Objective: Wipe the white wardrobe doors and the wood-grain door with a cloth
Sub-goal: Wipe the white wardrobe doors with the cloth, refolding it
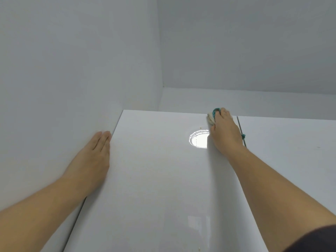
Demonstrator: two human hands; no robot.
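At the lower right corner a dark sleeve [316,240] edges into the head view, and two bare forearms reach up from the bottom across a glossy white wardrobe door [154,188]. The wardrobe stands closed, so its inside is hidden. The left hand [94,157] lies flat with straight fingers held together, holding nothing. It presses on the grey side wall [54,70], just beside the door's left edge. Farther up, the door's sheen carries the bright round reflection of a lamp [199,139], with a small yellowish speck [200,127] just above it. Right beside that reflection is the right hand [225,131], its fingers curled over a bunched cloth [211,118], which it grips and presses against the door face. The cloth is cream with a teal edge. Most of it sits under the fingers and palm, and it bulges out on the hand's left and past the fingertips, close under the door's top edge. A teal thread [243,136] dangles on the hand's right, over the narrow dark gap [240,127] that parts this door from the neighbouring white door [291,151]. The hand and cloth sit on the left door, just beside that gap. Above both doors runs a plain white strip [236,100], meeting the side wall in a corner. Beyond it spreads a flat grey surface [254,42]; whether that is wall or ceiling cannot be told.
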